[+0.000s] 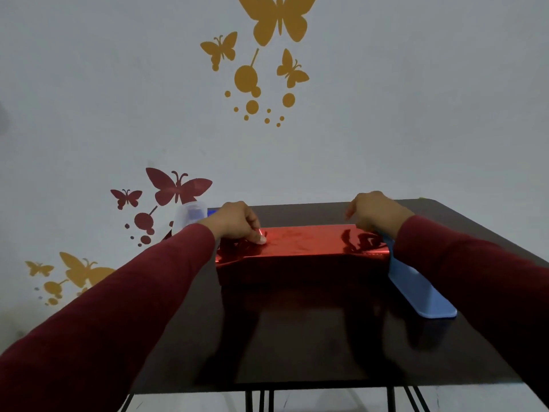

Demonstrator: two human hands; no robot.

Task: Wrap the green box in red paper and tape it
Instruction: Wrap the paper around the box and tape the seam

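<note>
The left hand (237, 223) pinched the red paper (300, 240) at the left end of the box, thumb pressed on the top face. The right hand (374, 212) rested curled at the right end; whether it held the paper I could not tell. The wrapped box lay in the middle of the frame on the dark table (312, 337), a blue strip (416, 286) just beside it on the right.

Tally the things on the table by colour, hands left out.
Red: 1, the paper-wrapped box
Blue: 1, the flat plastic piece beside the box
Translucent white: 1, the plastic container at the far left edge
Total: 3
</note>
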